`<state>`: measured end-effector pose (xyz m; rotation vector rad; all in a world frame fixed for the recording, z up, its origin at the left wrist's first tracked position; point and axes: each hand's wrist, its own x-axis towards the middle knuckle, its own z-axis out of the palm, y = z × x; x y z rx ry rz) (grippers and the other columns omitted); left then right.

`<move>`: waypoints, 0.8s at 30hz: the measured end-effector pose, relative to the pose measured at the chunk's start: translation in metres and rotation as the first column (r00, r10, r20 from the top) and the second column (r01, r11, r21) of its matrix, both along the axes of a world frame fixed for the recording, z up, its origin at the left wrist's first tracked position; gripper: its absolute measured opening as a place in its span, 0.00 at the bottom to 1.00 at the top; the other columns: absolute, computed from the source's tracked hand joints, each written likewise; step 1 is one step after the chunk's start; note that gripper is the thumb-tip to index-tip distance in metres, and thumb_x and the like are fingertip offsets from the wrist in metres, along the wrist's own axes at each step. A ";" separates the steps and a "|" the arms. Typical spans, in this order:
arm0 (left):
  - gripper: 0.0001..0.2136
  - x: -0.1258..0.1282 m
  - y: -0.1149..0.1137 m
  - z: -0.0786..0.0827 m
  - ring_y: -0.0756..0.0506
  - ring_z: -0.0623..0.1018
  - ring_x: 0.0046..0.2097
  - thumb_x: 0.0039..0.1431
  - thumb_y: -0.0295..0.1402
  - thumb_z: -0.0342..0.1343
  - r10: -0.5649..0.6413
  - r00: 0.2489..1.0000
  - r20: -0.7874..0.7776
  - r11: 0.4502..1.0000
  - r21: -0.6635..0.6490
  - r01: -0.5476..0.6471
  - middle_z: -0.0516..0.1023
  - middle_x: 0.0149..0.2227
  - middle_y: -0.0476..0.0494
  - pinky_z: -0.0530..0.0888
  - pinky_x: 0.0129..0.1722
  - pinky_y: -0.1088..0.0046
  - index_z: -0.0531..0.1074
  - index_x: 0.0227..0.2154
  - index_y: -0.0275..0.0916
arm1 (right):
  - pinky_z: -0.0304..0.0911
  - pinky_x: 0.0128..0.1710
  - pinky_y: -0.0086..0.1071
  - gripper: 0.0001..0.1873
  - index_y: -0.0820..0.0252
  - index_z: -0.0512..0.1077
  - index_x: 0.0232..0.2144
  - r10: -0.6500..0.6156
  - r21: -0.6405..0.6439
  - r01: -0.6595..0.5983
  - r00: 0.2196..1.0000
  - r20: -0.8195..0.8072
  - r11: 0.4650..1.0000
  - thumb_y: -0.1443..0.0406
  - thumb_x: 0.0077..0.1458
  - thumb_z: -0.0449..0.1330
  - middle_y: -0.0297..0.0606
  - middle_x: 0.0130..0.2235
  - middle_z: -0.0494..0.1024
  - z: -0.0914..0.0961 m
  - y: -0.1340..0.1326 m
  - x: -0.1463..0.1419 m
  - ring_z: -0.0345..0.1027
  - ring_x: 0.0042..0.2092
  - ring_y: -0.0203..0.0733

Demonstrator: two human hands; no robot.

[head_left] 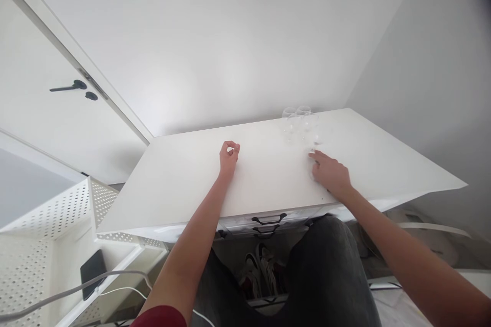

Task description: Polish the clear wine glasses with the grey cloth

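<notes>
Over the middle of the white cabinet top (192,173), my left hand (229,157) is curled, thumb and finger meeting in a ring with a gap through it; I see nothing in it. My right hand (330,173) is further right, just in front of a cluster of clear stemmed glasses (301,121). Its index finger reaches forward and the other fingers are bent in. A faint, see-through glint shows by its thumb and fingertips, too indistinct to name. The glasses stand close together near the back edge, by the wall.
Drawers with black handles (269,219) face my knees. Shoes (264,271) lie below, between my legs. At left are a white perforated shelf unit (72,209), a dark tablet-like slab (93,272), a grey cable (76,286) and a door with a black handle (69,87).
</notes>
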<state>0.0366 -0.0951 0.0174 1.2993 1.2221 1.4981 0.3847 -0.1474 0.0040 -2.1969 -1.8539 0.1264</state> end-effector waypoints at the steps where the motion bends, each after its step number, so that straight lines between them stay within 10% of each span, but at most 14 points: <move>1: 0.16 0.000 0.000 0.000 0.55 0.59 0.24 0.65 0.49 0.60 0.002 1.000 0.001 1.000 0.001 -0.002 0.62 0.30 0.53 0.58 0.24 0.77 0.65 0.36 0.43 | 0.72 0.56 0.55 0.30 0.42 0.71 0.65 -0.010 -0.007 0.010 1.000 0.008 1.000 0.62 0.64 0.49 0.30 0.72 0.66 0.000 0.001 0.008 0.76 0.56 0.57; 14: 0.27 -0.002 0.003 -0.004 0.52 0.57 0.23 0.67 0.59 0.52 -0.048 0.998 0.032 0.998 0.043 0.046 0.56 0.21 0.52 0.54 0.23 0.72 0.61 0.23 0.40 | 0.73 0.52 0.53 0.33 0.46 0.66 0.70 0.040 -0.034 -0.037 0.996 0.076 0.999 0.61 0.63 0.50 0.37 0.74 0.62 -0.001 0.019 0.008 0.77 0.54 0.57; 24: 0.35 -0.002 -0.002 -0.003 0.53 0.46 0.24 0.62 0.56 0.60 -0.513 0.858 0.038 0.858 -0.017 0.514 0.42 0.21 0.55 0.50 0.25 0.70 0.43 0.18 0.42 | 0.68 0.42 0.41 0.29 0.54 0.72 0.64 0.022 0.174 -0.043 0.993 0.118 0.984 0.63 0.63 0.49 0.46 0.68 0.68 0.001 0.008 -0.001 0.76 0.45 0.50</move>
